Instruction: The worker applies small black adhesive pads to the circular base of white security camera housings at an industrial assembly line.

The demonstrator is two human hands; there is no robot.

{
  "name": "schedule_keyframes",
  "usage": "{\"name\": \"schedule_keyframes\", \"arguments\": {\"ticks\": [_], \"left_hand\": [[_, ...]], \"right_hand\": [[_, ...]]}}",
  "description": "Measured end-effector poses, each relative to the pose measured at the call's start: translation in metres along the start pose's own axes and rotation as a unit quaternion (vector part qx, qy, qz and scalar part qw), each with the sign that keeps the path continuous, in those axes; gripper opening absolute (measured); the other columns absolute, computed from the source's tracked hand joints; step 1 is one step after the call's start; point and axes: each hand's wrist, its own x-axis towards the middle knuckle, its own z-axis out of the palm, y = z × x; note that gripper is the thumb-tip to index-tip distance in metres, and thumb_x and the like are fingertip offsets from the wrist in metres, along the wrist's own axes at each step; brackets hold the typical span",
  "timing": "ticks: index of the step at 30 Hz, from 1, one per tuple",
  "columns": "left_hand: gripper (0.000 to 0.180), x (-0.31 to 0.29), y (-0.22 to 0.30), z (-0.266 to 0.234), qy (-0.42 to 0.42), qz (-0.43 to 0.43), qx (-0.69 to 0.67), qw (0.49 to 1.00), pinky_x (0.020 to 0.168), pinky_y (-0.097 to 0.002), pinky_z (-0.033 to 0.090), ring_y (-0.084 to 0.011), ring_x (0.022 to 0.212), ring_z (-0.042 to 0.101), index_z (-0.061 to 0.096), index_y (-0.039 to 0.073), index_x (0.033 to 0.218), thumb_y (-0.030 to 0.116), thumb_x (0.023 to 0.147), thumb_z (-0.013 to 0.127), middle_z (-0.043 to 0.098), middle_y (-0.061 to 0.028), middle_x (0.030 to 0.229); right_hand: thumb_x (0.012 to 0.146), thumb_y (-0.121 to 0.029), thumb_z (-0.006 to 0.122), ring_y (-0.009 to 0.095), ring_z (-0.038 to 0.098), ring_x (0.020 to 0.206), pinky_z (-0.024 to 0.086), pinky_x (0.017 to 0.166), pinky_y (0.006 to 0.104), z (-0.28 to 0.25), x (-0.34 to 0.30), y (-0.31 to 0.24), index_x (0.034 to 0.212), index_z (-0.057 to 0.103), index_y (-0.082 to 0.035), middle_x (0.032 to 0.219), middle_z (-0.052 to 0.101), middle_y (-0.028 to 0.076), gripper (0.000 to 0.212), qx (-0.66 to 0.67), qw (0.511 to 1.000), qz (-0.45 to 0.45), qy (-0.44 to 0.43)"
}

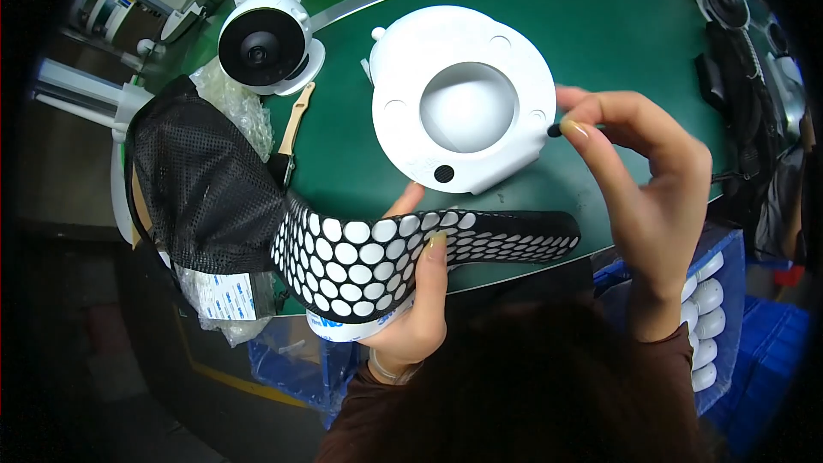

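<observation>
My left hand (pixel 420 300) grips a curled black strip (pixel 360 261) covered with rows of white round spots. The thumb lies on its spotted face, and a fingertip shows beyond its upper edge, close to the white housing. Between thumb and forefinger my right hand (pixel 656 171) pinches a small black pad (pixel 555 130) beside the right rim of that white round housing (pixel 403 133). The housing has a domed hollow in its middle and several shallow round recesses in its rim. One black dotted disc (pixel 444 174) sits in the rim's near side.
A white camera with a black front (pixel 257 47) stands at the back left. Near it lie a tan-handled tool (pixel 297 124), bubble wrap (pixel 244 111) and a black mesh bag (pixel 206 180). A blue bin (pixel 729 326) with white rounded parts is at the lower right.
</observation>
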Motion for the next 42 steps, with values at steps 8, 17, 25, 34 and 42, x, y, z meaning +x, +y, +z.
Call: {"name": "schedule_keyframes", "arguments": {"ticks": [8,17,25,34,42], "left_hand": [[0.049,0.0,-0.001,0.0,-0.025,0.014,0.024,0.999,0.074,-0.0275,0.045,-0.0233,0.082,0.059,0.029,-0.012,0.115,-0.008,0.072,0.052,0.056,-0.0286,0.092],[0.038,0.001,0.004,-0.001,-0.011,-0.057,-0.02,0.998,0.082,-0.0294,0.037,-0.0216,0.086,0.054,0.043,-0.008,0.104,-0.004,0.069,0.056,0.058,-0.0186,0.093],[0.051,-0.002,-0.001,-0.004,-0.059,-0.011,0.011,0.998,0.072,-0.0264,0.044,-0.0193,0.077,0.058,0.025,-0.012,0.116,-0.009,0.072,0.051,0.057,-0.0268,0.091],[0.044,-0.013,0.003,-0.012,0.013,0.001,0.045,0.999,0.082,-0.0273,0.04,-0.0198,0.086,0.054,0.039,-0.014,0.107,-0.007,0.066,0.052,0.052,-0.0184,0.101],[0.051,-0.019,0.014,0.002,0.031,-0.207,-0.469,0.858,0.08,-0.0292,0.043,-0.0196,0.09,0.053,0.039,-0.005,0.114,-0.006,0.066,0.059,0.052,-0.013,0.102]], "right_hand": [[0.073,0.0,0.06,0.009,0.057,0.068,0.044,0.067,0.0185,0.002,0.009,-0.005,0.077,0.058,0.005,0.072,0.06,0.005,0.007,0.041,0.997,0.052,-0.03],[0.071,-0.001,0.061,0.008,0.056,0.065,0.044,0.064,0.0182,0.005,0.01,-0.007,0.073,0.059,0.004,0.069,0.059,0.005,0.007,-0.003,1.0,0.026,-0.017],[0.071,0.0,0.061,0.007,0.056,0.064,0.045,0.063,0.0182,0.008,0.01,-0.007,0.07,0.057,0.003,0.068,0.059,0.004,0.005,-0.024,1.0,0.007,-0.007],[0.076,0.004,0.051,0.016,0.059,0.074,0.046,0.068,0.024,0.008,-0.016,-0.017,0.087,0.05,0.003,0.075,0.06,0.011,0.011,-0.001,0.997,-0.022,0.078],[0.063,-0.002,0.065,0.022,0.057,0.055,0.043,0.047,0.0275,0.01,-0.033,-0.006,0.073,0.059,-0.002,0.065,0.058,0.009,0.012,0.055,0.992,-0.042,-0.109]]}}
